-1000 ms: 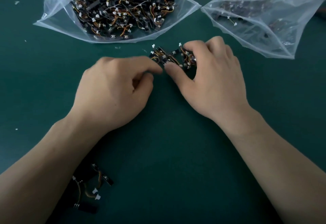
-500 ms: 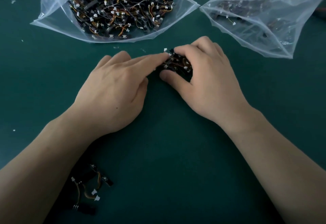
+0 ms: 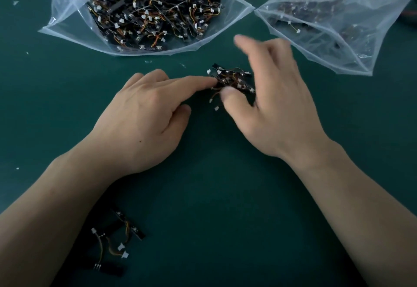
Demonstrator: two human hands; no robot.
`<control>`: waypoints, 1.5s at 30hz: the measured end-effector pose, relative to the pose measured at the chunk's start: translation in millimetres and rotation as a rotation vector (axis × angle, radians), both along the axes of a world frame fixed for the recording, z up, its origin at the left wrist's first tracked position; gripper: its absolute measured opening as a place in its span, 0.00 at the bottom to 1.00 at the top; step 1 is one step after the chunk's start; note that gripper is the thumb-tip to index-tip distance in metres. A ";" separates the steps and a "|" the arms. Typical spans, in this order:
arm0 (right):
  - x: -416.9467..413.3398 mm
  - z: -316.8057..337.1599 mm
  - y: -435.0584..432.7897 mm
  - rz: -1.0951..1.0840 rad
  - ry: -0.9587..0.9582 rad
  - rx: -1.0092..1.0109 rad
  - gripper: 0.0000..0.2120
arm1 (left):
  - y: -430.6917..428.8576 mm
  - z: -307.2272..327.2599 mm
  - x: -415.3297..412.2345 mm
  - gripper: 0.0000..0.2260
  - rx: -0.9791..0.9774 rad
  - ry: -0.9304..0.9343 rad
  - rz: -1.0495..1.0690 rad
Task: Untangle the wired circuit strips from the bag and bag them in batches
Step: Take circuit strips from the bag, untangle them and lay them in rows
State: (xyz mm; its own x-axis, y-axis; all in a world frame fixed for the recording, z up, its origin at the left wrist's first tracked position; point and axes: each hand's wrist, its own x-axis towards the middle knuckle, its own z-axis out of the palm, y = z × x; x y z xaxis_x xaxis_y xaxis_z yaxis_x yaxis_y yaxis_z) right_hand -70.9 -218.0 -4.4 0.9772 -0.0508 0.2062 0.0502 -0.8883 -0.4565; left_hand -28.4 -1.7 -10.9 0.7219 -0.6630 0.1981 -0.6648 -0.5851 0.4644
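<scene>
A small tangled clump of black circuit strips (image 3: 233, 78) with orange wires and white plugs lies on the green table (image 3: 214, 196) between my hands. My left hand (image 3: 144, 124) presses its extended index fingertip against the clump's left side, the other fingers tucked back. My right hand (image 3: 275, 110) has its thumb on the clump's near edge; its fingers are lifted, spread and blurred above it. Farther back at the left, an open clear bag (image 3: 65, 13) is full of tangled strips. A second clear bag (image 3: 352, 45) at the back right holds more strips.
Three or so separated strips (image 3: 119, 239) with wires lie by my left forearm near the front edge. Small white flecks dot the table at the left. A dark object shows at the far right edge behind the second bag.
My right hand's fingers have let go of the clump and lifted, leaving only the thumb on it. My left index finger stays stretched out to the clump, which has loosened slightly.
</scene>
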 end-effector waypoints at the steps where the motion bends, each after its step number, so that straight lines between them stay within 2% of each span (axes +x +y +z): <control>1: 0.0 0.2 -2.3 -0.038 0.006 -0.052 0.39 | 0.7 0.1 -0.3 0.25 -0.014 0.011 0.006; 3: 0.3 -0.6 -6.5 -0.085 0.076 -0.185 0.49 | 0.7 -0.6 -0.3 0.25 -0.039 0.025 0.021; 4: 0.1 -1.6 -8.0 -0.085 0.106 -0.232 0.50 | 0.0 -1.4 -0.1 0.25 -0.049 0.028 0.040; 7: 1.2 -3.1 -9.0 -0.018 0.098 -0.231 0.43 | -1.0 -3.5 0.1 0.28 -0.029 0.018 0.100; 10: 2.2 -3.4 -9.5 0.056 0.064 -0.181 0.30 | -1.4 -4.3 -0.3 0.29 0.035 -0.027 0.070; 14: 3.0 -0.4 -5.9 0.128 0.062 -0.136 0.19 | 1.1 -3.2 0.3 0.27 0.030 -0.007 0.021; 23: 2.1 0.8 -4.8 0.153 0.046 -0.174 0.17 | 3.1 3.7 -0.9 0.24 -0.060 0.099 0.076; 27: 2.6 0.0 -4.3 0.135 0.051 -0.158 0.18 | 3.1 2.3 -0.8 0.24 -0.078 0.091 0.062; 30: 1.5 -0.3 -4.7 0.136 0.035 -0.110 0.14 | 4.0 0.0 1.0 0.24 -0.095 0.078 0.071; 36: 13.1 -3.2 -27.1 -0.019 -0.044 -0.037 0.10 | 5.0 -3.4 2.0 0.23 -0.096 0.082 0.071; 39: 19.2 -5.4 -47.3 -0.172 -0.077 -0.010 0.12 | 5.2 -2.9 1.7 0.22 -0.070 0.085 0.073; 42: 21.4 -8.6 -52.4 -0.269 -0.037 -0.089 0.13 | 4.6 -1.3 0.8 0.21 -0.058 0.087 0.083; 45: 23.4 -8.6 -49.8 -0.255 0.001 -0.131 0.12 | 3.1 0.1 -0.7 0.20 -0.041 0.087 0.079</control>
State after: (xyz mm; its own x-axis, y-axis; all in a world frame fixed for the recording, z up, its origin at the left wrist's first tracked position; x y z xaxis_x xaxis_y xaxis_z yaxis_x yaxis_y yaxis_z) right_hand -47.5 -267.7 -13.0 0.9367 -0.2677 0.2259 -0.1827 -0.9237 -0.3368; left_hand -29.1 1.3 -10.7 0.7872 -0.5962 0.1580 -0.5735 -0.6133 0.5432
